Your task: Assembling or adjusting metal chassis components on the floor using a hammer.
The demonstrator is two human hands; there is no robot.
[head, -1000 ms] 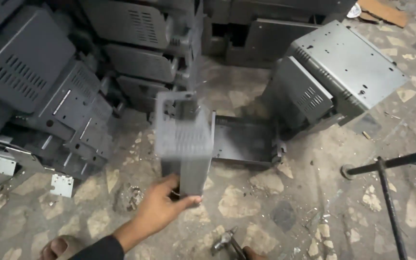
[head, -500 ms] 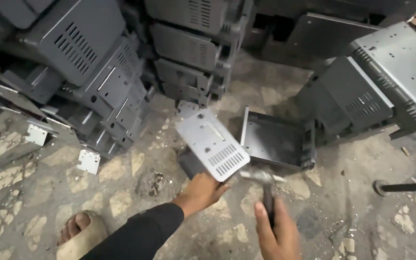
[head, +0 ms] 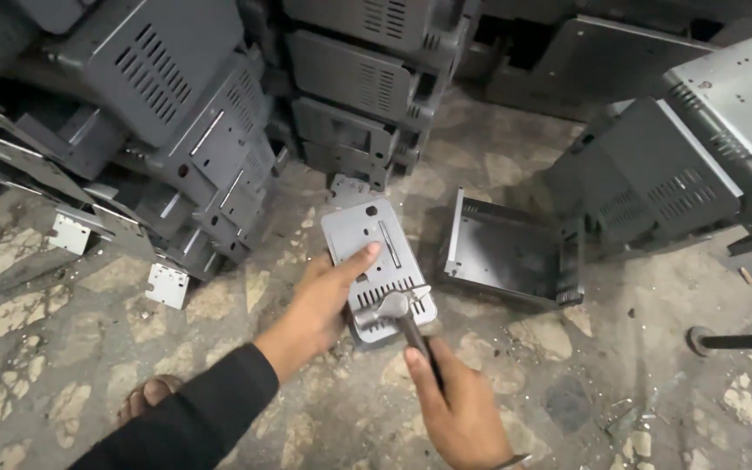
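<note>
My left hand [head: 328,296] grips a small grey metal casing [head: 378,261] with vent slots, pressing it against the stone floor, thumb across its top face. My right hand [head: 454,400] is closed around the dark handle of a small hammer [head: 398,309], whose metal head rests on the lower slotted end of the casing. A black sleeve covers my left forearm.
Stacks of grey vented metal housings [head: 176,122] lean at the left and back. An open dark metal tray-shaped shell [head: 506,252] lies just right of the casing. Larger housings [head: 689,165] stand at the right. My sandalled foot [head: 145,396] is at lower left; a black metal stand [head: 741,339] at far right.
The casing has come down from a tilted, lifted pose to lie flat on the floor. My right hand has brought the hammer head onto its lower end.
</note>
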